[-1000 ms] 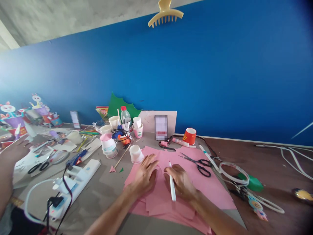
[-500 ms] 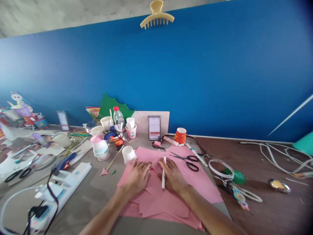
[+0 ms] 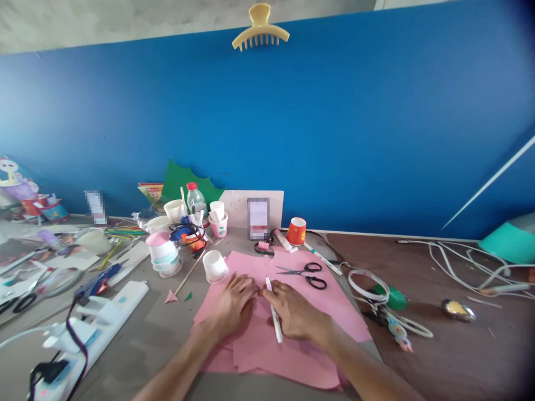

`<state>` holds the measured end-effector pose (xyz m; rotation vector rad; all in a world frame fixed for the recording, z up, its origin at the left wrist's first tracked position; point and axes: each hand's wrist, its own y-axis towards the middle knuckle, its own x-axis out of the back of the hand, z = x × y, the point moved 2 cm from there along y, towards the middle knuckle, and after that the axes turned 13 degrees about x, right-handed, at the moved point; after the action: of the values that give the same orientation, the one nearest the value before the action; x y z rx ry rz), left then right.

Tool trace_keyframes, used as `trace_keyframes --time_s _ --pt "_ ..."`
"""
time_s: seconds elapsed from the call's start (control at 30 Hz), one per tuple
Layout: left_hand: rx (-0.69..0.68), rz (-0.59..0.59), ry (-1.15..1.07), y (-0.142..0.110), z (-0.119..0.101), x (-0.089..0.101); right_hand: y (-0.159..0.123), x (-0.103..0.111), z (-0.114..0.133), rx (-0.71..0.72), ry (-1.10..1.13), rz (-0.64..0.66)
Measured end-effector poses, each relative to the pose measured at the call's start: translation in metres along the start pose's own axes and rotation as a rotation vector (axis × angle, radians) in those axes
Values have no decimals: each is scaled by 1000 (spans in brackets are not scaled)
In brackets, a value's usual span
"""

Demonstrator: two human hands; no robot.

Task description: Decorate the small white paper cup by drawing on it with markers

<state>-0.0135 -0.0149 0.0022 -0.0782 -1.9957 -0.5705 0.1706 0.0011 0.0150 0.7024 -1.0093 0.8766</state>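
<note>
My left hand (image 3: 237, 303) is on the stack of pink paper (image 3: 267, 359), its fingers bent and drawn together at the paper; part of the thumb is hidden. Close beside it, my right hand (image 3: 295, 312) is closed with a white marker (image 3: 275, 320) held between its fingers, the body slanting down toward me. The fingertips of both hands nearly meet on the top sheet. Black-handled scissors (image 3: 312, 274) lie on the paper beyond my right hand. A white paper cup (image 3: 215, 266) stands at the paper's upper left.
Left are a power strip (image 3: 98, 334), a glue gun (image 3: 97, 281), stacked cups (image 3: 164, 256) and a bottle (image 3: 194, 197). An orange cup (image 3: 296, 231) and glue tube (image 3: 282, 240) stand behind the paper. Cables (image 3: 370, 287) lie right. A yellow hair claw (image 3: 260, 30) appears high up.
The view has swung right, and another person's arm at the left has left it. The top pink sheet has shifted and turned. My left fingers have gone from spread to bent; the marker stays in my right hand.
</note>
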Motion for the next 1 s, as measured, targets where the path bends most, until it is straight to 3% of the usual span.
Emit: trace_keyframes --time_s 0.13,0.23,0.4,0.53,0.6,0.7,0.83,0.9,1.0 --pt "21 144 -23 0 -2 -1 -6 15 1 -16 128 84" --pt "-5 179 25 0 -6 0 -7 23 -3 -138 200 32" --pt "-109 278 79 -2 -18 0 -5 15 -12 -284 -54 -128" --pt "-157 309 -28 -4 -23 0 -14 -7 -15 -153 -96 -137" --pt "-138 270 -72 -4 -22 -2 -21 -13 -16 -91 -77 -153" --pt "-121 159 -111 -4 -16 -5 -31 -13 -14 11 1 -93" --pt "-92 154 -95 -4 -11 -9 -36 -5 -13 25 102 -52" --pt "-64 174 -51 -4 -11 -8 -35 -3 -19 24 151 -147" --pt "-43 203 -47 -4 -11 -7 -35 1 -38 -45 203 -421"
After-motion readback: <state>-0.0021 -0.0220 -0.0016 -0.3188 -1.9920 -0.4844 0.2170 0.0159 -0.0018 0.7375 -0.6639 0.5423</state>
